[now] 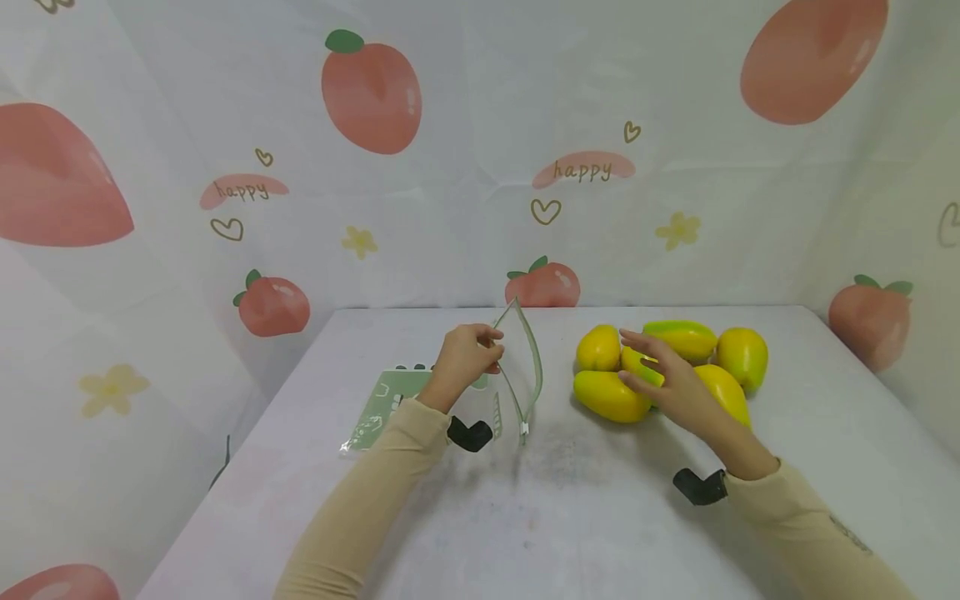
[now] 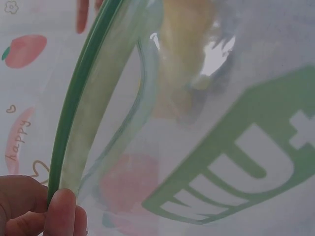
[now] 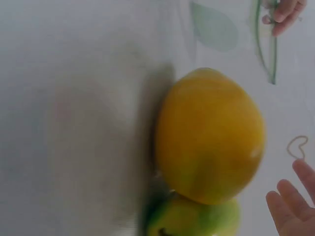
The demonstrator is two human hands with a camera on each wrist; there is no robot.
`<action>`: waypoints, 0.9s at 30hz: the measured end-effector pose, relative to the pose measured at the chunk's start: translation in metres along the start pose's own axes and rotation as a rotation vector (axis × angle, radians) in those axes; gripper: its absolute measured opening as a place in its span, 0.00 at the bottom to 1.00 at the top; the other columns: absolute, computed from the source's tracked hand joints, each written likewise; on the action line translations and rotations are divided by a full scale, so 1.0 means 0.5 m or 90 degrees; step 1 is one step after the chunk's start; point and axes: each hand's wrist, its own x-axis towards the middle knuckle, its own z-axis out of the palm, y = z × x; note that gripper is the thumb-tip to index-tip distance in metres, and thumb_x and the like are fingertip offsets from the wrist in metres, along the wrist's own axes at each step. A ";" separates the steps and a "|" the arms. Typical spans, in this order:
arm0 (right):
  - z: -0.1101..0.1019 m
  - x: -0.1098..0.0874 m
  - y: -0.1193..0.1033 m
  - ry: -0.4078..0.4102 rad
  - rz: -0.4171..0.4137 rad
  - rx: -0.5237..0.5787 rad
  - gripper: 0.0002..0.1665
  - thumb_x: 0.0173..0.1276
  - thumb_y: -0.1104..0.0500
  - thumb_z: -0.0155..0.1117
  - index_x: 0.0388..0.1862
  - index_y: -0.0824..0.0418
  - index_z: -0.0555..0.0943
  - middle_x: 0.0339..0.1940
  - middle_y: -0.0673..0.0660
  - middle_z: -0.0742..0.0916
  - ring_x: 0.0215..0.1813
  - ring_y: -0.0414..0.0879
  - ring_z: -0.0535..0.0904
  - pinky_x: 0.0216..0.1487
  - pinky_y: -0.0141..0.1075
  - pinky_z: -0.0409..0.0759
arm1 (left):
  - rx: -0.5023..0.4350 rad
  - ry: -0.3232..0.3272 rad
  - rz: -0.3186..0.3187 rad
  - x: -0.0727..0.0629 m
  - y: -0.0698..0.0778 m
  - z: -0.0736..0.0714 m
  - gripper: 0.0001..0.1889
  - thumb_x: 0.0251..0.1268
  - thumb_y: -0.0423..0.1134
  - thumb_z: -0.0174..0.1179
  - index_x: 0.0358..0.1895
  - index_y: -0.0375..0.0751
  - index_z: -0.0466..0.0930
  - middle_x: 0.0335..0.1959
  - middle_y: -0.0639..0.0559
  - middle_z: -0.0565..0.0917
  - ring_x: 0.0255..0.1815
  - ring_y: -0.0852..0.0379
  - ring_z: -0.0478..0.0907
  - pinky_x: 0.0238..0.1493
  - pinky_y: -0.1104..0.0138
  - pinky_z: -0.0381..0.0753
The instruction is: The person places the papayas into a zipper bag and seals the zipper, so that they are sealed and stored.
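My left hand (image 1: 468, 357) pinches the edge of a clear zip bag (image 1: 536, 358) with a green rim, and the bag's mouth gapes toward the fruit. In the left wrist view, thumb and fingers grip the green zip strip (image 2: 74, 118), and white letters show on a green print (image 2: 231, 172). My right hand (image 1: 675, 387) hovers with spread fingers over a group of yellow-green mangoes (image 1: 611, 397), holding nothing. Close up in the right wrist view, one yellow mango (image 3: 209, 137) stands beside the fingers (image 3: 290, 201), apart from them.
On the table's left lies a flat green-printed plastic bag (image 1: 378, 408), partly behind my left arm. Several mangoes cluster on the right, among them one at the back (image 1: 680, 340) and one at the far right (image 1: 742, 358). A fruit-printed cloth (image 1: 465, 225) hangs behind the table.
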 end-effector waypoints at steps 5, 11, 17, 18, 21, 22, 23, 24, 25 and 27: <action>0.012 -0.017 0.018 -0.045 0.017 -0.022 0.39 0.69 0.50 0.62 0.74 0.63 0.60 0.73 0.65 0.67 0.74 0.65 0.60 0.69 0.63 0.60 | 0.005 -0.003 0.002 -0.001 -0.001 -0.003 0.13 0.63 0.32 0.60 0.50 0.38 0.84 0.36 0.47 0.80 0.22 0.62 0.84 0.29 0.73 0.82; 0.022 -0.021 0.035 -0.075 0.002 -0.019 0.40 0.68 0.53 0.64 0.72 0.67 0.61 0.72 0.67 0.68 0.74 0.65 0.58 0.70 0.64 0.56 | -0.010 -0.006 0.003 0.000 -0.005 -0.004 0.13 0.63 0.32 0.60 0.50 0.37 0.84 0.37 0.46 0.80 0.21 0.61 0.84 0.27 0.72 0.82; 0.036 -0.021 0.044 -0.095 -0.008 -0.018 0.40 0.65 0.55 0.66 0.71 0.67 0.62 0.71 0.66 0.69 0.73 0.63 0.59 0.70 0.63 0.56 | -0.015 -0.009 0.001 0.000 -0.005 -0.004 0.13 0.63 0.32 0.60 0.50 0.37 0.84 0.37 0.45 0.80 0.21 0.61 0.84 0.27 0.71 0.82; 0.038 -0.022 0.044 -0.099 -0.011 -0.017 0.40 0.65 0.55 0.67 0.71 0.67 0.63 0.70 0.66 0.69 0.72 0.63 0.60 0.69 0.63 0.57 | -0.014 -0.009 0.001 -0.001 -0.005 -0.004 0.13 0.63 0.32 0.60 0.50 0.37 0.84 0.37 0.45 0.80 0.21 0.61 0.84 0.26 0.72 0.82; 0.043 -0.023 0.045 -0.110 -0.020 -0.023 0.40 0.65 0.55 0.67 0.70 0.68 0.63 0.69 0.68 0.69 0.70 0.63 0.62 0.68 0.62 0.59 | -0.008 -0.009 -0.002 -0.001 -0.006 -0.005 0.13 0.63 0.32 0.59 0.50 0.37 0.84 0.36 0.46 0.80 0.21 0.62 0.84 0.26 0.73 0.80; 0.045 -0.023 0.046 -0.112 -0.025 -0.027 0.39 0.65 0.56 0.67 0.70 0.68 0.64 0.68 0.68 0.70 0.70 0.63 0.63 0.68 0.62 0.60 | -0.006 -0.010 -0.003 -0.001 -0.006 -0.005 0.13 0.63 0.33 0.59 0.50 0.38 0.84 0.36 0.46 0.81 0.21 0.62 0.84 0.26 0.73 0.80; 0.046 -0.023 0.046 -0.116 -0.032 -0.031 0.39 0.65 0.56 0.67 0.69 0.68 0.64 0.67 0.68 0.71 0.69 0.63 0.64 0.67 0.61 0.61 | -0.005 -0.010 -0.004 -0.001 -0.006 -0.005 0.13 0.63 0.33 0.59 0.50 0.38 0.84 0.36 0.46 0.81 0.21 0.62 0.84 0.25 0.73 0.80; 0.047 -0.023 0.046 -0.118 -0.036 -0.040 0.38 0.64 0.55 0.67 0.69 0.68 0.65 0.67 0.68 0.71 0.68 0.63 0.65 0.67 0.61 0.61 | -0.003 -0.010 -0.006 -0.001 -0.006 -0.005 0.13 0.63 0.33 0.59 0.50 0.38 0.84 0.36 0.47 0.81 0.21 0.62 0.83 0.26 0.73 0.79; 0.048 -0.022 0.046 -0.123 -0.040 -0.047 0.38 0.64 0.55 0.67 0.69 0.68 0.66 0.67 0.67 0.72 0.68 0.62 0.66 0.67 0.61 0.62 | -0.001 -0.011 -0.007 -0.001 -0.006 -0.005 0.13 0.63 0.33 0.59 0.50 0.39 0.84 0.35 0.47 0.81 0.21 0.62 0.83 0.26 0.73 0.79; 0.050 -0.021 0.045 -0.134 -0.047 -0.059 0.38 0.64 0.55 0.68 0.68 0.67 0.67 0.67 0.66 0.73 0.68 0.62 0.66 0.67 0.61 0.63 | -0.001 -0.011 -0.011 0.000 -0.007 -0.005 0.13 0.63 0.33 0.59 0.50 0.39 0.84 0.35 0.47 0.81 0.20 0.62 0.83 0.26 0.73 0.79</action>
